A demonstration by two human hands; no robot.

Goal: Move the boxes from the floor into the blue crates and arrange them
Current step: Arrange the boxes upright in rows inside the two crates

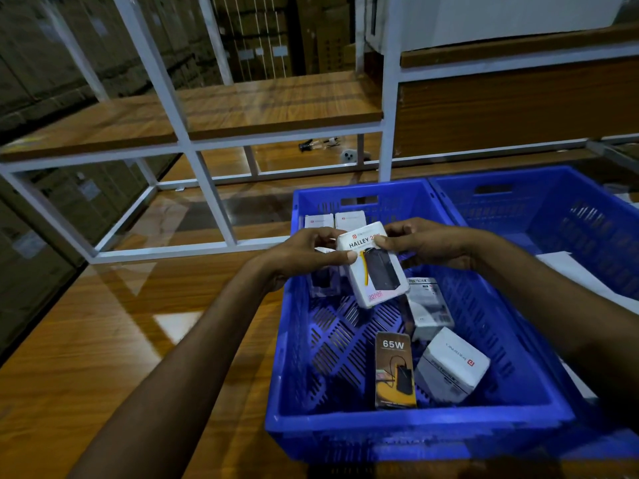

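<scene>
Box marked HALLEY hangs tilted over the near blue crate, upper end pinched by both hands: left hand on its left edge, right hand at its top corner. Inside the crate, a dark 65W box stands upright, white boxes beside it and a white pair against the far wall.

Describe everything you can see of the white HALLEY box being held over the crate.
The white HALLEY box is a slim rectangular carton, seemingly glossy cardboard. Its face shows a red logo, the word HALLEY, a dark power bank with a yellow cord, and pinkish digits near the lower end. It looks closed. It is held tilted above the blue crate; the left hand and right hand pinch its upper end from either side with their fingers.
</scene>
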